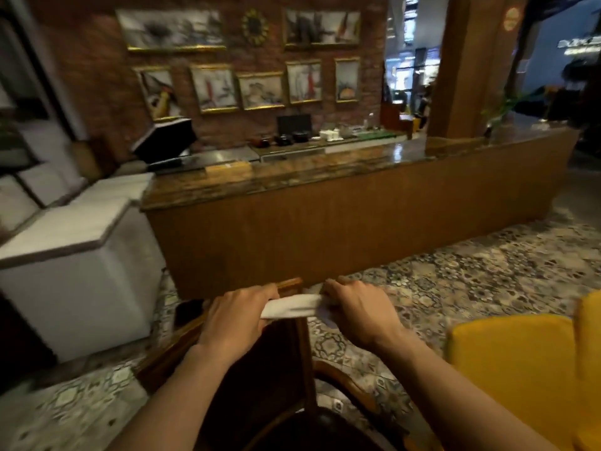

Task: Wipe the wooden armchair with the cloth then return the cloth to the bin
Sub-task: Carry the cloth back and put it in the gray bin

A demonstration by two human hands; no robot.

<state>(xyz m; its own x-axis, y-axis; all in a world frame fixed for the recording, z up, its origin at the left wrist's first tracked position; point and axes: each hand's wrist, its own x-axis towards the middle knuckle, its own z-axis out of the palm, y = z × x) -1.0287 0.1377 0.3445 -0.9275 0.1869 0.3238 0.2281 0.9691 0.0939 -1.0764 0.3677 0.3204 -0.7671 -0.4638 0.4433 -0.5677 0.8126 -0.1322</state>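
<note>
1. Looking down through the head camera, I see both hands out in front, each closed on one end of a folded white cloth point(291, 305) stretched between them.
2. My left hand point(239, 317) has its grip shut on the cloth's left end, fingers curled over it and knuckles toward the camera.
3. My right hand point(356, 312) has its grip shut on the right end; the fingertips wrap round the fabric, and a small loose corner hangs just below that hand.
4. The cloth is held over the top of the wooden armchair point(266, 369), whose dark back sits directly under the hands. I cannot tell whether the fabric touches the wood or hangs just above it.
5. A corner of the chair's top rail shows behind the cloth, between the two hands, and a curved wooden armrest lies lower, near the right forearm.
6. A yellow upholstered chair point(514, 369) stands just beside the armchair at the right edge of view.
7. Beyond the hands runs a long wooden worktop point(325, 222) on a patterned tile floor point(455, 281), with a white cabinet point(74, 271) to its left.
8. Framed pictures point(214, 87) hang on the brick wall behind, and the whole view is somewhat blurred.
</note>
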